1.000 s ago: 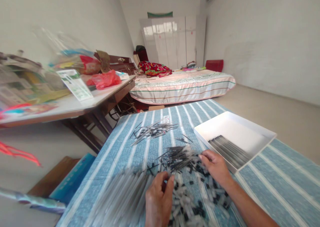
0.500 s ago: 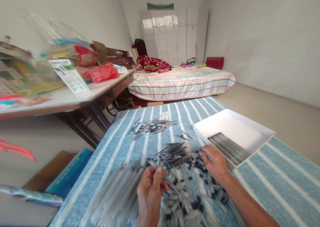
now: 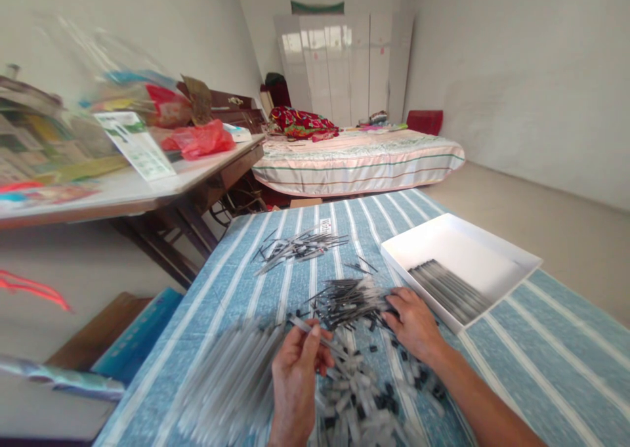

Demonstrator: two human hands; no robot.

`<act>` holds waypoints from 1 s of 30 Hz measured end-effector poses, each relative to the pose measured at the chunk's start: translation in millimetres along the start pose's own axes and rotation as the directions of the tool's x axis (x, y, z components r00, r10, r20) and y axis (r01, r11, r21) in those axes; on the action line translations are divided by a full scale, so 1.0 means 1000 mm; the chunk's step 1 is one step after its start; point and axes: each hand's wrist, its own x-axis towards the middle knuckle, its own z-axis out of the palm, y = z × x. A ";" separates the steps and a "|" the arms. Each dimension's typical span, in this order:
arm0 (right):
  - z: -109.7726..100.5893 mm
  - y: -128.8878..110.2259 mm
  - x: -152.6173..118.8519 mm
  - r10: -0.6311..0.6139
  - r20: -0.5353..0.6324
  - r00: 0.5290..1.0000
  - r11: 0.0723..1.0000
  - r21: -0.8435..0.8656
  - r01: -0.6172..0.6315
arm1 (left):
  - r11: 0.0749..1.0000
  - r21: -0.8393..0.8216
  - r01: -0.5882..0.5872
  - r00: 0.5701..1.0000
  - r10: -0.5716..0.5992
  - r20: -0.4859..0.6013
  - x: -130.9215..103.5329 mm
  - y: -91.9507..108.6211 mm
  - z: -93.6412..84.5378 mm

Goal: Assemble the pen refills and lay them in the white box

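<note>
My right hand (image 3: 412, 319) has shifted toward the sticks (image 3: 342, 302) (grip: can't tell), beside a box (image 3: 475, 240) at the table's (image 3: 551, 342) right edge; my left hand (image 3: 296, 361) pinches a tube (image 3: 333, 347).

A small printed word (image 3: 326, 226) stands sideways on the blue striped cloth (image 3: 231, 270) — seemingly beginning "Wi", the rest unclear; the white-and-green card's (image 3: 138, 146) print — too blurred to read.

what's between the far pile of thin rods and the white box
A few loose dark rods lie on the striped tablecloth, in the head view.
</note>
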 end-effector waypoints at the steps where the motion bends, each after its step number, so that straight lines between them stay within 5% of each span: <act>1: 0.000 0.001 0.000 0.003 0.003 1.000 1.000 0.003 -0.003 | 1.000 -0.003 0.004 1.000 -0.004 0.002 0.000 0.001 0.000; 30: 0.000 0.003 -0.001 -0.040 -0.065 0.997 0.991 0.123 0.048 | 1.000 -0.019 0.017 1.000 -0.017 -0.012 0.002 0.002 0.000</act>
